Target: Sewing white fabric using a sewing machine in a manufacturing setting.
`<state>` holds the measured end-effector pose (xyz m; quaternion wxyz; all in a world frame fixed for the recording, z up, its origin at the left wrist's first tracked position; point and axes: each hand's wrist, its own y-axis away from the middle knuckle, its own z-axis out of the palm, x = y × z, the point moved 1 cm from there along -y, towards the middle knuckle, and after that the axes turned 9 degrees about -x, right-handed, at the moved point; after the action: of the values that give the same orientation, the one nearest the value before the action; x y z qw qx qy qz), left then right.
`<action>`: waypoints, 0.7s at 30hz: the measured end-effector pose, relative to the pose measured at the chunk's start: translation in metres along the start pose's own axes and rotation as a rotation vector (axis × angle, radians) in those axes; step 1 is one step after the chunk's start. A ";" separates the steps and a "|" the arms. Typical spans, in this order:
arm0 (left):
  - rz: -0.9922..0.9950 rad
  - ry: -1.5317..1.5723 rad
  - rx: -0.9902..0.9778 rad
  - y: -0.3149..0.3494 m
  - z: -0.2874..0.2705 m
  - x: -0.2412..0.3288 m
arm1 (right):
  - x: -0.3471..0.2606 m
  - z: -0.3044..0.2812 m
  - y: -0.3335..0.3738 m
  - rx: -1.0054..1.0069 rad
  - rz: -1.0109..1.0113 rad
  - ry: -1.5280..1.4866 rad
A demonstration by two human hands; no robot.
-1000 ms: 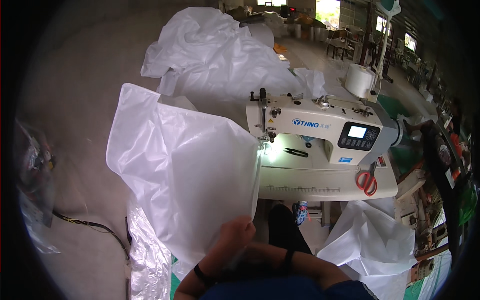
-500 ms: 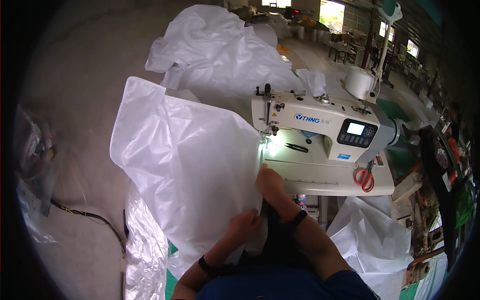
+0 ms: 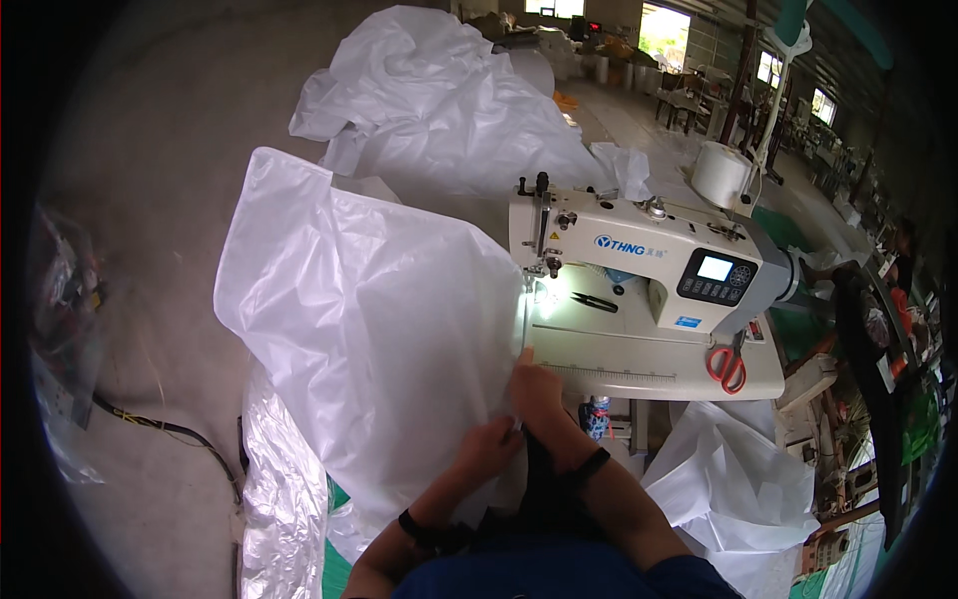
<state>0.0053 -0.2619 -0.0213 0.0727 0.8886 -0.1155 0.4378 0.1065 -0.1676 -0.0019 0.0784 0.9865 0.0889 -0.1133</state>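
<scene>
On my feed, the left hand (image 3: 487,447) is closed on the white sheet's (image 3: 429,309) right edge. The right hand (image 3: 537,391) curls farther along it, grip unclear to me. Beyond, that edge reaches the sewing machine (image 3: 624,235).

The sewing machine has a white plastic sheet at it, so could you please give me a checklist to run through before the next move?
1. Hands at the right edge of the white plastic sheet: ok, left hand and right hand are both there.
2. Right hand clear of the sewing machine's needle area: ok, it is nearer than the left but apart.
3. Black thread snips clear of the sheet: ok, they lie to its right.
4. Red-handled scissors clear of the sheet: ok, on the table's right side.
5. Display screen lit: ok.
6. Needle threaded: cannot tell, too small and glary.
</scene>
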 end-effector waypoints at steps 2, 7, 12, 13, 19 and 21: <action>-0.007 0.040 -0.009 0.001 -0.004 0.000 | -0.001 0.004 0.005 0.022 -0.030 0.011; 0.123 -0.456 0.165 0.010 -0.044 -0.007 | 0.003 0.010 -0.006 0.094 -0.033 -0.044; -0.175 -0.806 0.586 0.001 -0.118 -0.047 | 0.007 0.001 -0.038 0.093 -0.056 0.049; -0.232 -0.828 0.586 -0.004 -0.129 -0.057 | 0.005 -0.001 -0.045 0.099 -0.079 0.027; -0.252 -0.630 0.472 -0.045 -0.162 -0.094 | 0.005 -0.006 -0.080 0.162 -0.023 0.093; -0.329 -0.640 0.374 -0.060 -0.169 -0.099 | 0.007 -0.005 -0.092 0.188 -0.005 0.162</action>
<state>-0.1649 -0.1509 0.0008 -0.0608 0.9846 0.0930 0.1351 0.0963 -0.0762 -0.0114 -0.0222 0.9952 0.0863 -0.0411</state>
